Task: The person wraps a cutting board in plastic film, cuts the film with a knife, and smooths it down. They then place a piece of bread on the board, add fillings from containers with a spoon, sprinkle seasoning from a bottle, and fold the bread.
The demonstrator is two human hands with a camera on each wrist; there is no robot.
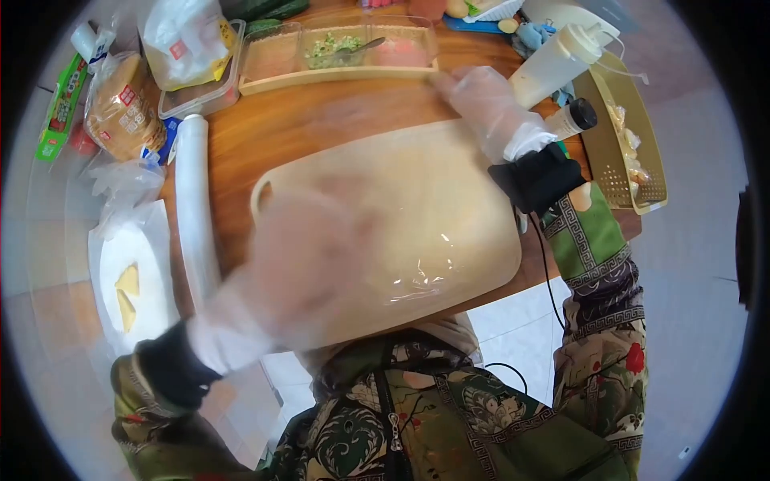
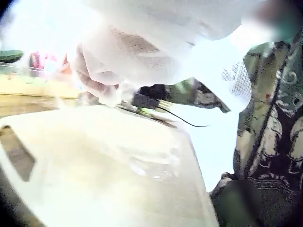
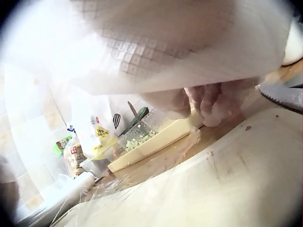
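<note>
A cream cutting board (image 1: 385, 216) lies in front of me, with shiny clear cling film (image 1: 425, 280) over part of it. My left hand (image 1: 301, 256), in a clear plastic glove, is blurred over the board's left half; I cannot tell how its fingers are set. My right hand (image 1: 489, 104), gloved too, is beyond the board's far right corner, by the end of the divided tray (image 1: 337, 78). In the right wrist view, its curled fingers (image 3: 215, 106) pinch near the edge of the film (image 3: 175, 161), which trails away to the left.
The tray holds chopped greens (image 1: 329, 52) with a spoon, between pink portions. On the left are a long white roll (image 1: 196, 192), bagged bread (image 1: 124, 104) and yellow triangles (image 1: 127, 280) on white paper. A squeeze bottle (image 1: 553, 68), black-capped jar (image 1: 569, 120) and yellow basket (image 1: 654, 160) stand right.
</note>
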